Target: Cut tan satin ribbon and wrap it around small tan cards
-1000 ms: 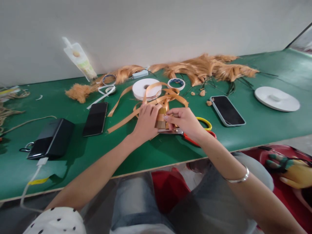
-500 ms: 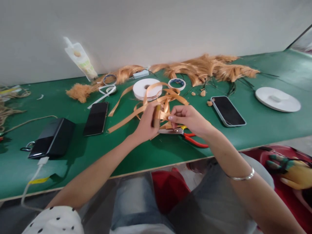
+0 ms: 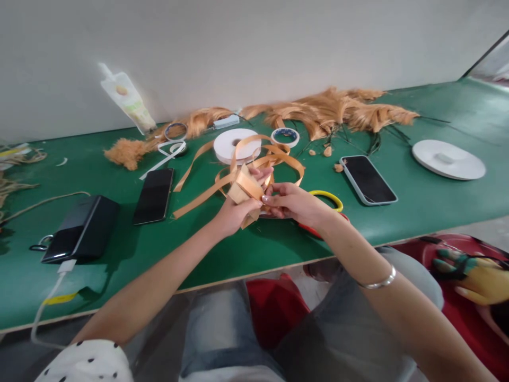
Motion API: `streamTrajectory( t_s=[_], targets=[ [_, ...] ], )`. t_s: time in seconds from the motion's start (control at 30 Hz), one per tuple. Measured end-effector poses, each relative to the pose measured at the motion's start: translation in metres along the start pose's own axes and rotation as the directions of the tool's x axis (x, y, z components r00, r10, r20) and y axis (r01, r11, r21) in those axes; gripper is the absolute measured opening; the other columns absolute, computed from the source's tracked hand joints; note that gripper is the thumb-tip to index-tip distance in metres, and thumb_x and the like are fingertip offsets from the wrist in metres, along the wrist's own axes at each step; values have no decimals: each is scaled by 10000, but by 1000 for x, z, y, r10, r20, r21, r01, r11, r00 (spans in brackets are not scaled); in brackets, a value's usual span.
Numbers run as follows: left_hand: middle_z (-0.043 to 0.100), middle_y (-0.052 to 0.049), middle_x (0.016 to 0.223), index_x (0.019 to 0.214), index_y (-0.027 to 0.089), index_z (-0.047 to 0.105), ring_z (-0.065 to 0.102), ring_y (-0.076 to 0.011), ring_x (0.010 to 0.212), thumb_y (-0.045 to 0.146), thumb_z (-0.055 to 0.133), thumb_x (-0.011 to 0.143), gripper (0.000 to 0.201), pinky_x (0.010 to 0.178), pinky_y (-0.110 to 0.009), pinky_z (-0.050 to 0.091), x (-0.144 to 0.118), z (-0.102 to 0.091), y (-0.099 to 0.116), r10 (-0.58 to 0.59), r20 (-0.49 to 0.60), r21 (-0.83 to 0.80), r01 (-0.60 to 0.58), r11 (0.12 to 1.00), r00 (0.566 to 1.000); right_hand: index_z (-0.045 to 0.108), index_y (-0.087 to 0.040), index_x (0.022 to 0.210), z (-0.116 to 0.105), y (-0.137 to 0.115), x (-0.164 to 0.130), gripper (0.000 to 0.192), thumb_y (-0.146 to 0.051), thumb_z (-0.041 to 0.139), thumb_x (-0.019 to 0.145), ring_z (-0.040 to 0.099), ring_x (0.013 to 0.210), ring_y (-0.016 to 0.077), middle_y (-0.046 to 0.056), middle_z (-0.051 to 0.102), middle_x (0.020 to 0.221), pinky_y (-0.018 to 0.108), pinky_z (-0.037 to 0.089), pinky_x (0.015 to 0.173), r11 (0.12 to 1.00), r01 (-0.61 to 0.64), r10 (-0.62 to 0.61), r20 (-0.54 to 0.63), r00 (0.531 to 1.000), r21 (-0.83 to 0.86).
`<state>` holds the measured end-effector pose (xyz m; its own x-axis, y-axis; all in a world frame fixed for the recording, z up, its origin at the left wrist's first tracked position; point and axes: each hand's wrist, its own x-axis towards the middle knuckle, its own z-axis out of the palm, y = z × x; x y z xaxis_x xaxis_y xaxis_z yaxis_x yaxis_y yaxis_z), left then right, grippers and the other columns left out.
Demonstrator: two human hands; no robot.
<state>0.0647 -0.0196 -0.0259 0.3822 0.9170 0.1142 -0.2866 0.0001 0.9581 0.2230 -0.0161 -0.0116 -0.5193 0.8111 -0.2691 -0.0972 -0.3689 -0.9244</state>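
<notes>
Mid-frame, left hand (image 3: pixel 234 209) clasping a folded wad of tan ribbon (image 3: pixel 247 187), right hand (image 3: pixel 294 204) pinching its lower edge. Behind, loose ribbon loops (image 3: pixel 278 159) on the green table (image 3: pixel 119 249), scissors (image 3: pixel 330 197) under the right wrist.

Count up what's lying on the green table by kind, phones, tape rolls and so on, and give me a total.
Phones: 2
Power bank: 1
Tape rolls: 3
White disc: 1
Scissors: 1
Total: 8
</notes>
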Motion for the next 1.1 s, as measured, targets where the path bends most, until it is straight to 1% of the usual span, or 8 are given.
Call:
streamTrajectory(
  t_s=[0.43,0.5,0.57,0.6,0.67,0.83,0.97,1.1],
  targets=[
    [481,-88,1373,1265,294,356,463,-276,1293,361,593,793,532,1055,-469,396,3,-3,-15,279,-78,147,-266,953,957,544,-137,691,-3,0,1,181,-242,669,768,351,379,17,-84,446,410,173,319,457,999,48,-48,23,999,9],
    [484,-80,1343,1259,309,321,498,-260,1249,389,589,806,533,1021,-453,423,7,-12,-16,445,-210,309,-372,875,871,548,-135,681,-5,-3,0,187,-245,675,763,362,388,19,-75,459,416,166,280,428,997,81,-81,-52,995,-4],
    [464,-79,1330,1247,311,308,520,-239,1206,401,573,822,509,1000,-437,435,10,-23,-15,633,-320,518,-429,740,705,543,-135,661,-8,-6,-1,187,-225,655,781,383,401,22,-65,469,424,164,272,422,992,123,-125,-132,983,-26],
    [466,-80,1310,1246,312,307,537,-232,1172,404,541,840,477,990,-437,439,11,-27,-13,713,-339,606,-437,665,614,537,-136,648,-9,-8,-2,193,-212,640,792,394,405,25,-61,471,425,165,277,422,989,139,-144,-170,975,-38],
    [479,-91,1283,1253,303,347,530,-238,1169,369,541,835,466,1005,-433,421,10,-33,-9,808,-249,758,-411,506,534,522,-138,621,-9,-11,-2,213,-182,618,806,400,397,28,-57,470,419,171,277,415,984,157,-173,-245,954,-82],
    [526,-89,1338,1295,263,475,415,-264,1322,201,435,869,433,1154,-517,75,6,-25,-10,579,354,903,-430,-5,735,509,-148,599,-2,-11,-3,240,-175,614,812,417,385,40,-45,498,427,188,301,408,955,164,-234,-285,930,-248],
    [529,-130,1331,1342,204,431,400,-259,1327,185,393,899,445,1142,-505,101,8,-22,-16,487,367,925,-364,-105,793,543,-145,656,4,-8,-4,180,-204,622,806,468,406,56,-32,547,453,190,337,426,928,122,-209,-220,953,-353],
    [561,-151,1181,1253,150,478,492,-253,1177,239,398,909,364,1066,-468,300,9,-25,-11,543,306,937,-349,-25,782,554,-143,652,8,-10,-7,192,-230,603,816,530,479,68,-9,603,538,201,419,497,937,136,-186,-131,974,-320]
  ],
)
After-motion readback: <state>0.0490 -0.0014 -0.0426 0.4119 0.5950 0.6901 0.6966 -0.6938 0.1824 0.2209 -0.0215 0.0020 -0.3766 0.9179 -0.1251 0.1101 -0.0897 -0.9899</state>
